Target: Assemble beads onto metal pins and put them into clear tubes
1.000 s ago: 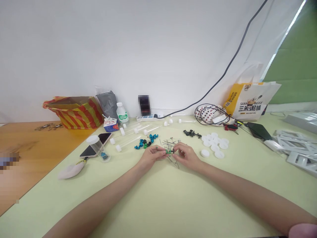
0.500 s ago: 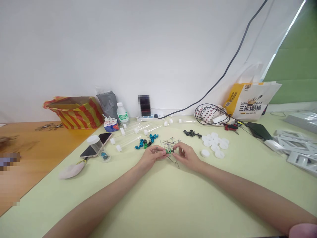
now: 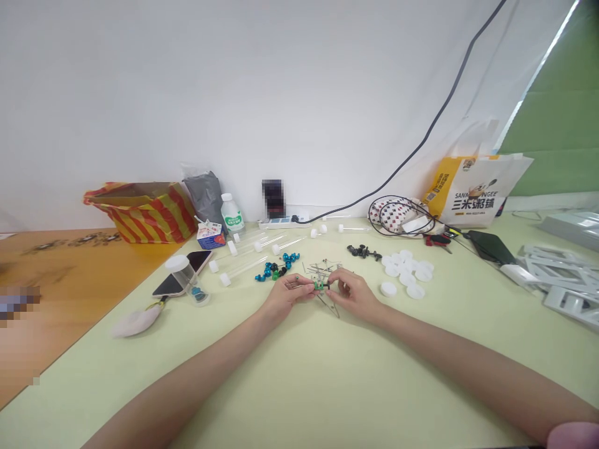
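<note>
Near the middle of the pale green table, my left hand pinches a small green piece between thumb and fingers. From the right, my right hand grips the small black end joined to that green piece. Thin metal rods lie just behind and under the fingers. Blue, black and green small parts sit in a pile behind my left hand. Black small parts are grouped behind my right hand, with white round caps to their right.
Clear tubes with white caps lie behind on the left. A clear jar and a phone are left of my hands. Grey plastic frames lie far right. A black cable hangs over the table's back edge.
</note>
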The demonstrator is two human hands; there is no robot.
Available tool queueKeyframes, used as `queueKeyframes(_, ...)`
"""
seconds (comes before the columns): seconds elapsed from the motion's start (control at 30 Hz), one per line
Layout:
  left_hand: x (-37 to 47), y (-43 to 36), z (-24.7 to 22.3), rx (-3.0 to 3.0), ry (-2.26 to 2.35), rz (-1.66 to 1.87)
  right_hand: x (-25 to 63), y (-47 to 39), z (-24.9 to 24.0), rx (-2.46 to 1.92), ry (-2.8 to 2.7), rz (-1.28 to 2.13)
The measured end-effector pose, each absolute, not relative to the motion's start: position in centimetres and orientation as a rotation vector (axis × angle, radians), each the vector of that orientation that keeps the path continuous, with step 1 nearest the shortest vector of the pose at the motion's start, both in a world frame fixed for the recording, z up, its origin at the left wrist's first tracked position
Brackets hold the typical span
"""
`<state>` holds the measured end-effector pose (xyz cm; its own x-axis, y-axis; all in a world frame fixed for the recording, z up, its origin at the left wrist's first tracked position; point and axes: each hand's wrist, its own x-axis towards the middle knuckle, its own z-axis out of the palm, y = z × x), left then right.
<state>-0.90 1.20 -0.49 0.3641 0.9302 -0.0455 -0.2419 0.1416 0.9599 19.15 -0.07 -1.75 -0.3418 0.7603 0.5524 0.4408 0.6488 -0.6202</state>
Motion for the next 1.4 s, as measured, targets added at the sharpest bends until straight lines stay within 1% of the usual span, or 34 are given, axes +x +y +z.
queueKeyframes(0.57,-0.86,1.18,-0.49,1.097,0.82,0.999,19.06,-0.1,-1.62,-0.862,-1.985,0.475)
queueKeyframes(0.87,-0.96,1.27,-0.61,1.093,0.802,0.992,19.15,-0.21,-1.69,-0.96,-1.972,0.456)
queueKeyframes(1.4,-0.86,1.13,-0.48,1.101,0.813,1.0,19.11,0.07,-1.94,-0.927,-1.973,0.446)
